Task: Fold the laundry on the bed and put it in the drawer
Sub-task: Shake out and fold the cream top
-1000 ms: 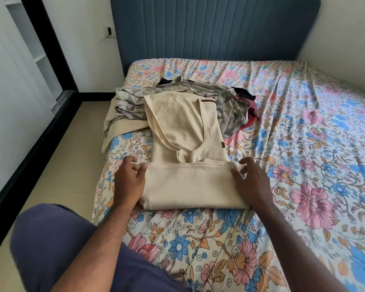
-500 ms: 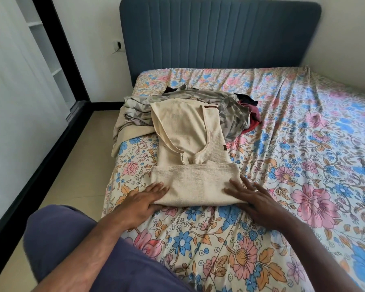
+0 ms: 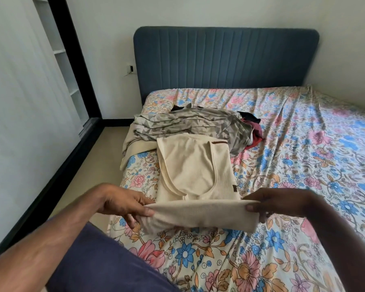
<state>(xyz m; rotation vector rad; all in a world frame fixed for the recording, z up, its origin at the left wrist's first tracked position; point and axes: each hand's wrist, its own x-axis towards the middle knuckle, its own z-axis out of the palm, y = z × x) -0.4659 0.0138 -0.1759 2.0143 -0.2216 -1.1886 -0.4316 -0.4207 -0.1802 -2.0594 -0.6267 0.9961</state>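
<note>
A cream knitted top [image 3: 190, 171] lies on the floral bed sheet [image 3: 303, 165], its near end folded over once. My left hand [image 3: 124, 204] pinches the left end of that folded part and my right hand [image 3: 276, 202] pinches the right end. Both hold the fold lifted a little off the sheet. Behind the top sits a pile of unfolded laundry [image 3: 188, 125]: a grey patterned garment on top, with dark red and black pieces [image 3: 254, 131] showing at its right side.
The blue padded headboard [image 3: 226, 57] stands against the far wall. On the left are a white wall, a black-framed opening with shelves [image 3: 61, 53] and beige floor [image 3: 82, 171] along the bed's edge. My knee in dark blue fabric [image 3: 105, 262] fills the lower left.
Both hands went from lying flat on the folded end to pinching its two corners and lifting it off the sheet. The camera tilted up, showing more headboard and wall.
</note>
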